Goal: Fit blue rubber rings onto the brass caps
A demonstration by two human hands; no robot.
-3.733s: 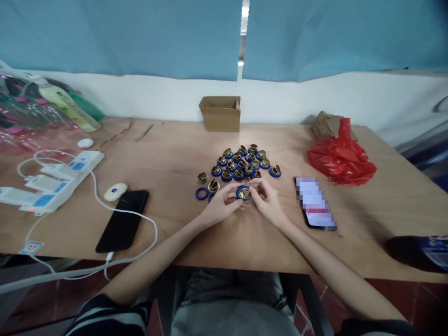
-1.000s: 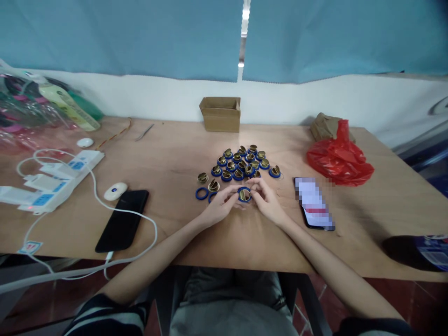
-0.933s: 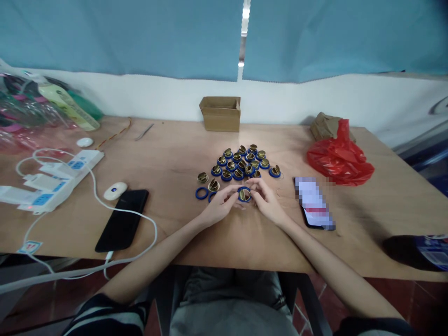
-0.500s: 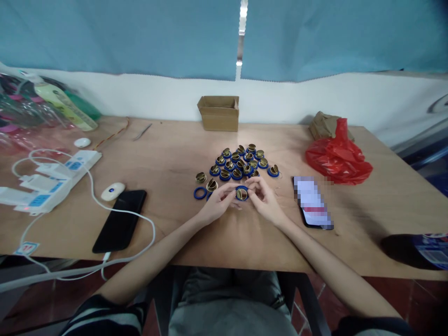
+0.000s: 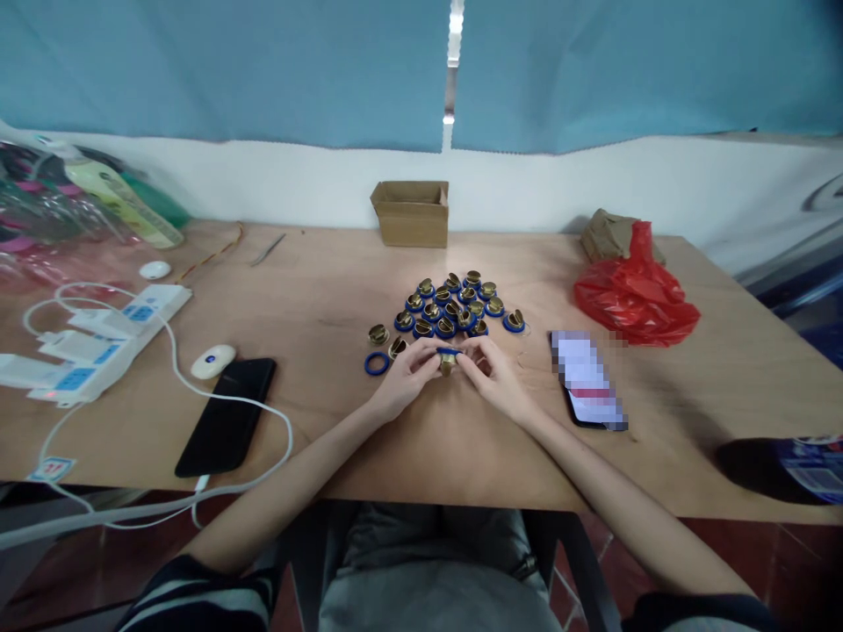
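Between my two hands is a round brass-coloured fitting with a blue ring (image 5: 449, 351), turned so the ring shows edge-on and the brass part points down toward me. My left hand (image 5: 405, 377) pinches its left side with thumb and fingers. On the right side, my right hand (image 5: 495, 377) grips it the same way. Just beyond lie several similar brass fittings with blue rings (image 5: 446, 327) in a cluster. Two brass fittings with pale rims, one farther off (image 5: 378, 334) and one beside my left fingers (image 5: 397, 348), sit at the left. A loose blue ring (image 5: 367, 363) lies near them.
An open cardboard box (image 5: 414, 224) stands by the wall. To the right are a red plastic bag (image 5: 636, 298), a lit phone (image 5: 589, 386) and a dark bottle (image 5: 783, 471). Leftward lie a black phone (image 5: 227, 417) on a white cable and a power strip (image 5: 111, 342).
Both hands have tilted the held fitting, so its brass face no longer points up and the ring shows edge-on. My left fingers now cover a second blue ring lying on the table.
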